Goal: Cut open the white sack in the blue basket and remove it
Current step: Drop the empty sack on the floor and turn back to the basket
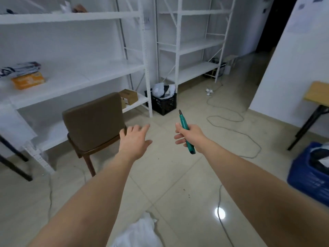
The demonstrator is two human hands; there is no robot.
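White plastic (140,232) lies on the floor (178,175) below; left grip (134,139) released, right grip (189,136) grasps a teal cutter (185,130), blue basket (306,177) at right

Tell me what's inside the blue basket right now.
The blue basket sits at the right edge, partly cut off. Inside, crumpled white material and something dark show above its rim. Anything deeper is hidden by the wall and the frame edge.
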